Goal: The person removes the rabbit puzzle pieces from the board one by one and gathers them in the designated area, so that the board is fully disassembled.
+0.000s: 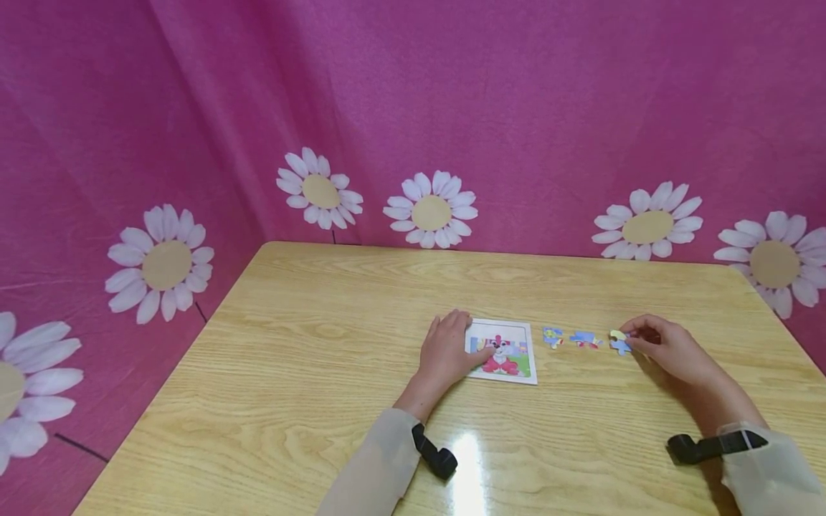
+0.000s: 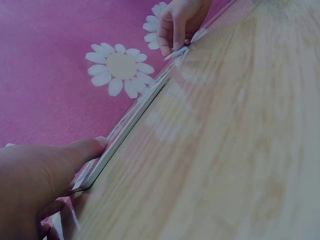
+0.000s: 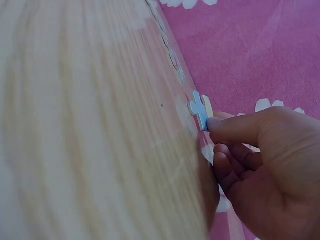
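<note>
A white-bordered jigsaw board (image 1: 533,358) lies flat on the table, its partly assembled picture showing a red and white cartoon animal. My left hand (image 1: 447,350) holds the board by its left side, thumb over the picture and fingers along the edge. In the left wrist view, the thumb lies on top of the board's thin edge (image 2: 132,127). To the right, my right hand (image 1: 674,349) pinches a blue and yellow jigsaw piece (image 3: 199,109) between thumb and fingers, close over the table. Two loose pieces, one blue and yellow (image 1: 552,337), one blue and red (image 1: 586,339), lie between board and right hand.
The wood-grain table (image 1: 310,373) ends at a pink curtain (image 1: 516,107) printed with white daisies, behind and on the left. Black straps with small camera units (image 1: 442,462) sit on both wrists. A bright light reflection (image 1: 467,473) shows on the near tabletop.
</note>
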{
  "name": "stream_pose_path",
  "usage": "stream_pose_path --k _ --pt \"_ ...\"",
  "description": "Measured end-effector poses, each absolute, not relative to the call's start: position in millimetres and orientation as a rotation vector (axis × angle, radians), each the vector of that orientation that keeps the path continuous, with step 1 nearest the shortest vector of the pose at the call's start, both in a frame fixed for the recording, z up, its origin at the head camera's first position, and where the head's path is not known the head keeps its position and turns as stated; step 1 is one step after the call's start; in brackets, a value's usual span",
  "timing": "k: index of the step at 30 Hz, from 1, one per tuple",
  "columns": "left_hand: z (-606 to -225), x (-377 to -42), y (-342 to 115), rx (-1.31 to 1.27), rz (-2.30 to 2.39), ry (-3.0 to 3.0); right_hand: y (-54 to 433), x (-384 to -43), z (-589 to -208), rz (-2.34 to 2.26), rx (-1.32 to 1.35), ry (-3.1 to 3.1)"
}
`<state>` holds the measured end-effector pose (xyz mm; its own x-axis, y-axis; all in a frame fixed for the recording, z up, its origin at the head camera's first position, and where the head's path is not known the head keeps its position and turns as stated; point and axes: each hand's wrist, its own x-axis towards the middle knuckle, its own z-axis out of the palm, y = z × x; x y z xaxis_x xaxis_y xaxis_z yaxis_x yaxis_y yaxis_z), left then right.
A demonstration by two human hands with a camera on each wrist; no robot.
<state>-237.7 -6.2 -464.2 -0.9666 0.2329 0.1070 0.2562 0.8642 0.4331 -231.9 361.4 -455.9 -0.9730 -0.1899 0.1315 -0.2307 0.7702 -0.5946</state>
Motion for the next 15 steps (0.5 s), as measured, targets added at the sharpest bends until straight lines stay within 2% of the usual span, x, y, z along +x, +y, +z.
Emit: stream_pose_path --k 15 --pt "-464.2 -237.3 -6.1 -0.384 -0.696 -2.98 361.8 -237.4 -451.3 0.946 0.442 -2.958"
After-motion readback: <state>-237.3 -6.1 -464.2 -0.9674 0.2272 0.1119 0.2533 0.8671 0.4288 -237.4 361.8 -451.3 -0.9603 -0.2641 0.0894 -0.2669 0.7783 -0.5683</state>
